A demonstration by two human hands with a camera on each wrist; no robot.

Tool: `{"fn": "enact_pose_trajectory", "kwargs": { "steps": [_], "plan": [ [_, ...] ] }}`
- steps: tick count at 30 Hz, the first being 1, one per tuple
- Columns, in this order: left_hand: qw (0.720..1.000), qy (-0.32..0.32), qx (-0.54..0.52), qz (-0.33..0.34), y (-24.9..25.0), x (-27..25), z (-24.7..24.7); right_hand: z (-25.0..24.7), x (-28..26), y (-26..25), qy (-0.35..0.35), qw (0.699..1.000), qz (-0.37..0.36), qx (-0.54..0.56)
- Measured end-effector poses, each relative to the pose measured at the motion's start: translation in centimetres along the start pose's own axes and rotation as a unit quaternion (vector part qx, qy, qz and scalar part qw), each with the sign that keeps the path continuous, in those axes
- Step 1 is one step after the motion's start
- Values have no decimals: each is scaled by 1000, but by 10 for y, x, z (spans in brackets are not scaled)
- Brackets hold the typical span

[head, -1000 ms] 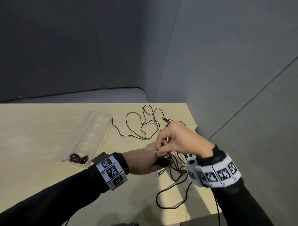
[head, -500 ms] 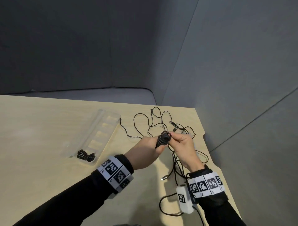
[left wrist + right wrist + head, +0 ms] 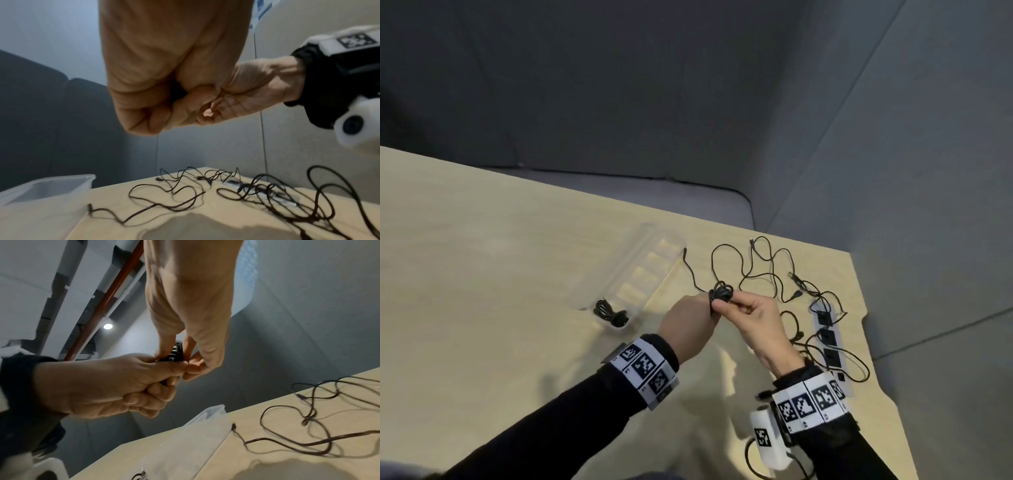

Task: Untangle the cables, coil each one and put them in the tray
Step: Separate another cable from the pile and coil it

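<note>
Black loose cables (image 3: 763, 270) sprawl beside tray (image 3: 643, 240) (clear plastic).

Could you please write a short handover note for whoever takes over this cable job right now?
Left hand: grips the coiled black cable, raised above the table.
Right hand: pinches the same coil at its top.
Tray: clear plastic, left of the hands; one coiled cable lies in its near end.
Done: one cable coiled and in the tray; a second is coiled in hand.
Left: put the held coil in the tray, then untangle and coil the loose cables spread on the table, some lying over the white power strip. How many remain I cannot tell.
</note>
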State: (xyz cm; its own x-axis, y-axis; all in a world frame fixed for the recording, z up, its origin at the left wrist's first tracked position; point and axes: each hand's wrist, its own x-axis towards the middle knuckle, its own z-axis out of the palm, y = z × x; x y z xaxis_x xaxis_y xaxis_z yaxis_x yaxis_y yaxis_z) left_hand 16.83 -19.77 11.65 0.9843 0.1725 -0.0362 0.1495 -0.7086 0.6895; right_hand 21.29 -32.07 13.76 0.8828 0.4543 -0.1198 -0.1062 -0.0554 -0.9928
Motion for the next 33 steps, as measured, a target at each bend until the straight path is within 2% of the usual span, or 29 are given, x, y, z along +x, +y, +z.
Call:
{"fn": "enact_pose_trajectory", "kwargs": {
  "steps": [4,9,11,13,15,17,19,20,24,28,33],
  "plan": [
    [996,20,14,-81,-19,-6,-3,19,21,5,-25,999,43,-15],
    [987,43,-112,-110,-58,-26,5,41,47,14,-87,987,91,-101],
    [989,50,-89,-104,-77,-42,6,47,60,19,-83,982,94,-139],
    [989,87,-59,-103,-97,-60,5,54,72,23,-79,973,80,-200],
    [979,142,-51,-135,-122,-74,1,65,85,25,-92,965,66,-237],
    [967,167,-49,-185,-143,-88,-4,78,93,24,-96,961,46,-257],
    [961,162,-12,-225,-160,-95,-5,94,100,24,-94,946,13,-311],
    [949,151,13,-275,-174,-113,5,112,99,39,-112,935,12,-335],
    [947,122,123,-272,-181,-115,11,132,102,43,-115,915,-63,-381],
    [942,122,139,-282,-179,-112,8,143,103,58,-147,893,-60,-421],
    [939,109,142,-292,-179,-110,4,145,106,57,-177,846,-50,-500]
  ]
}}
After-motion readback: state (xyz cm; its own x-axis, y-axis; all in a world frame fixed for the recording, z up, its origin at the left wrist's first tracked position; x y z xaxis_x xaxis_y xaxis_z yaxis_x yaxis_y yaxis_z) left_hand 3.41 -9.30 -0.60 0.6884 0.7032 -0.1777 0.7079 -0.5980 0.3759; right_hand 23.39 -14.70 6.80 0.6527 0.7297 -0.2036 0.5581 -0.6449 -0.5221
